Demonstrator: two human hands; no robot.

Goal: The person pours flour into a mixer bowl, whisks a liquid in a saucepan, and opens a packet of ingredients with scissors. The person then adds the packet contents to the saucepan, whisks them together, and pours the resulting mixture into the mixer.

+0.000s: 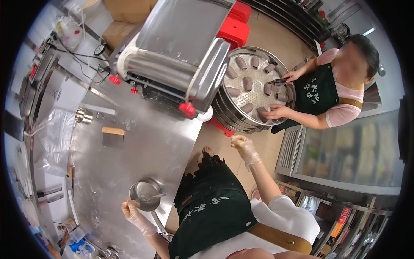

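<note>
My left hand (133, 212), in a clear glove, has curled fingers beside a metal saucepan (139, 187) with a utensil inside, on the steel table (99, 168). My right hand (241, 146), also gloved, is raised with fingers closed below a stacked metal steamer (224, 108). What either hand holds, if anything, is too small to make out. Several grey-brown rolls (247, 83) sit in the steamer. A co-worker in a dark apron (317, 93) has one hand (291, 77) on tongs and the other (274, 111) at a roll by the near rim.
A large roller machine (172, 52) stands at the back of the table, with red plastic pieces (233, 32) behind it. A scraper (113, 140) lies mid-table. Plastic bags (54, 138) and cords line the left. A glass-fronted cabinet (340, 155) and crowded shelves (345, 224) are at right.
</note>
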